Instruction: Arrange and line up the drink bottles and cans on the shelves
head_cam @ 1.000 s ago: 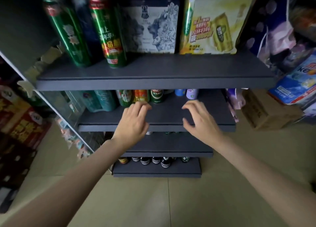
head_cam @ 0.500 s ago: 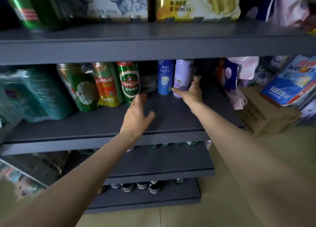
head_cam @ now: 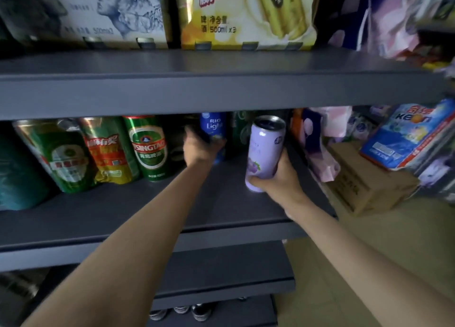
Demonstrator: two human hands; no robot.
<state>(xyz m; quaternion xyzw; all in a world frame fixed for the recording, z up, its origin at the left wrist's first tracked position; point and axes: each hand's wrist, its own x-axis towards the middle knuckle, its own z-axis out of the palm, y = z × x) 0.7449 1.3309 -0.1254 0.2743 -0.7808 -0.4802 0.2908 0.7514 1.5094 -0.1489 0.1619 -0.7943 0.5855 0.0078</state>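
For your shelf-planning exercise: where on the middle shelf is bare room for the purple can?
The grey middle shelf lies bare along its front, between the green Tsingtao can and the right hand gripping the tilted purple can. The back row is crowded.

Green can (head_cam: 149, 146) reads "TSINGTAO"; blue can (head_cam: 213, 127) "RIO Light".

Plenty of bare middle shelf (head_cam: 138, 218) up front; beer cans (head_cam: 147, 146) crowding far left, upper shelf (head_cam: 221, 92) low overhead.

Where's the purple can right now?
The purple can is in the right hand, tilted over the right part of the middle shelf, right of the blue can the left hand reaches.
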